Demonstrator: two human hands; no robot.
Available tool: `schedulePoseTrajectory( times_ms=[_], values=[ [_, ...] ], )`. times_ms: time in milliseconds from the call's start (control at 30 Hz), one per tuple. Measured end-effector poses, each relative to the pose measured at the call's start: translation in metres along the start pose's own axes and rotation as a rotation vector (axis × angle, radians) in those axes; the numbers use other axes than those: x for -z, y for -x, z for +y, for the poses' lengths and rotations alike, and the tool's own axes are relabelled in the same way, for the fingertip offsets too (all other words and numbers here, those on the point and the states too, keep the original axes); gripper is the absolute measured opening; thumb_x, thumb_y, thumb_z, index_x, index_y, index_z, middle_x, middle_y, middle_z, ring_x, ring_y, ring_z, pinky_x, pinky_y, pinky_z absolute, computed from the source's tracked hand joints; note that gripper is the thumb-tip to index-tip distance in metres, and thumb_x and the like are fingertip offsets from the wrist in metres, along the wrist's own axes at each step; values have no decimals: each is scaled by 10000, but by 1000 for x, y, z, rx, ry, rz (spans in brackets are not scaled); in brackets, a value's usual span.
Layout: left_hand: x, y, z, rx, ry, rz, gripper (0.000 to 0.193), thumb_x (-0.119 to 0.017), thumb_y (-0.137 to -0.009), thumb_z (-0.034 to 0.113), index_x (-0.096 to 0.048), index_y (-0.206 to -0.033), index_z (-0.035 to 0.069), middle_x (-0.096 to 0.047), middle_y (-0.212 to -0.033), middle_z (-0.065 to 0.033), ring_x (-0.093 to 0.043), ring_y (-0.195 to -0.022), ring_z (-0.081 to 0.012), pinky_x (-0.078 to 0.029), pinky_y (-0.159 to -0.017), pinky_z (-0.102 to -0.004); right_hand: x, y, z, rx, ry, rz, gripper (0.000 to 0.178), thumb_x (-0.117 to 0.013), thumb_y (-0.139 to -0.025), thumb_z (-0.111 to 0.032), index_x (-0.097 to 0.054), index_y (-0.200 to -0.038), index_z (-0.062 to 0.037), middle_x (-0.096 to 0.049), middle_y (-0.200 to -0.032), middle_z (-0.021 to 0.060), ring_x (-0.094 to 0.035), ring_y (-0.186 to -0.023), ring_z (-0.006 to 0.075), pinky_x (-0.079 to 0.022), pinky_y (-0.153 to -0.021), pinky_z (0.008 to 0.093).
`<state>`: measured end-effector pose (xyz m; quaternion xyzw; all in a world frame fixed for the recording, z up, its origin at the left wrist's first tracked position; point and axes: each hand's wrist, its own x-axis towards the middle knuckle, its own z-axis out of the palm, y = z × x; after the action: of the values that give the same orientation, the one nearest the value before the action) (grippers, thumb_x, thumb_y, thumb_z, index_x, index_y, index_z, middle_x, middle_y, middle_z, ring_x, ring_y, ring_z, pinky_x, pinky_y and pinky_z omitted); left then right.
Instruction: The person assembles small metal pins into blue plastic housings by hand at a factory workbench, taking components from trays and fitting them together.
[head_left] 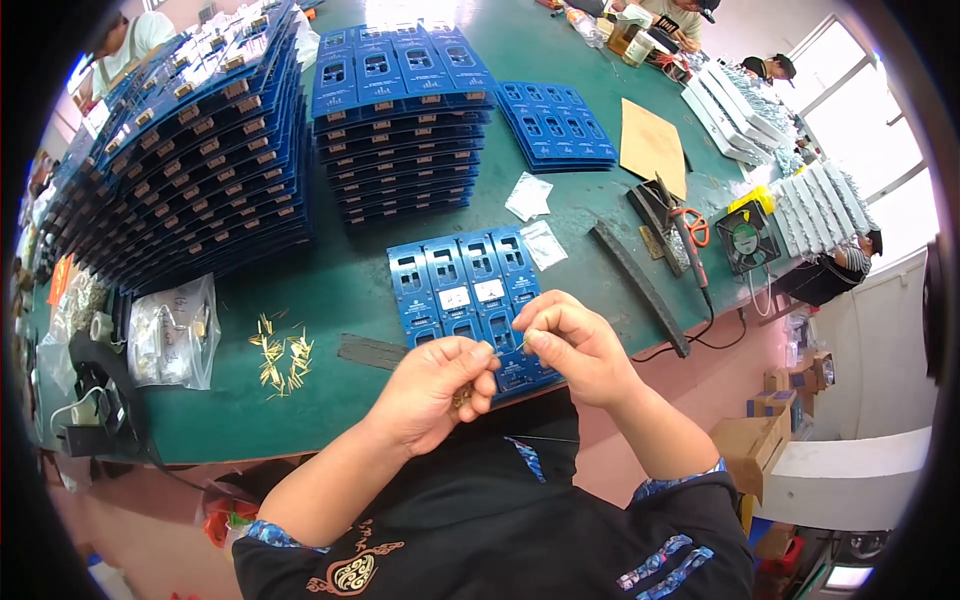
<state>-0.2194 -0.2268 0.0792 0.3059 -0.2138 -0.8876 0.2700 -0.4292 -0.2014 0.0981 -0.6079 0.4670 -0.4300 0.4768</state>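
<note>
Both hands meet just above the near table edge: the left hand (437,385) cups a small cluster of brass pins (462,397), while the right hand (565,345) pinches one thin pin between thumb and forefinger. Under them lies a blue circuit panel (460,285) on the green table (400,255) (its mat runs far back). Loose brass pins (280,358) lie scattered to the left, near a plastic bag (175,335). Tall stacks of blue panels (400,120) stand behind, other workers sit at the far end, and bright windows fill the right.

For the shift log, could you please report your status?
Left hand cupping small brass pins. Right hand pinching one. Blue circuit-board panel beneath, unobstructed.
</note>
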Motion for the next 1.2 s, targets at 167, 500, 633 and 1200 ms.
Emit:
schedulePoseTrajectory(
  times_ms=[167,500,633,1200],
  values=[
    [-3,-2,-2,41,-2,-68,189,-577,-951,224,-609,-874,54,-626,-674,-24,-584,-556,-95,-418,-470,-192,-9,-6,1,88,80,-52,88,-569,-926,-79,-575,-891,2,-574,-1020,64,-517,-833,98,-434,-712,247],
    [4,-4,-2,0,67,-120,179,-563,-959,208,-592,-895,43,-616,-682,-24,-586,-561,-97,-440,-476,-199,-12,-9,6,51,-32,42,96,-606,-884,-42,-603,-973,-8,-590,-988,70,-569,-834,129,-468,-711,287],
    [5,-4,-2,16,59,-124,174,-567,-956,208,-592,-885,51,-618,-675,-24,-585,-550,-98,-435,-471,-196,-6,-12,-12,101,127,-11,166,-637,-846,-24,-613,-1009,-11,-604,-941,76,-601,-817,168,-487,-705,309],
    [5,-2,-1,9,15,-118,192,-579,-952,228,-593,-892,46,-619,-678,-20,-583,-551,-94,-441,-472,-194,17,4,2,-17,288,-113,136,-657,-828,-30,-649,-961,-5,-620,-818,58,-596,-751,157,-482,-667,288]
  ],
)
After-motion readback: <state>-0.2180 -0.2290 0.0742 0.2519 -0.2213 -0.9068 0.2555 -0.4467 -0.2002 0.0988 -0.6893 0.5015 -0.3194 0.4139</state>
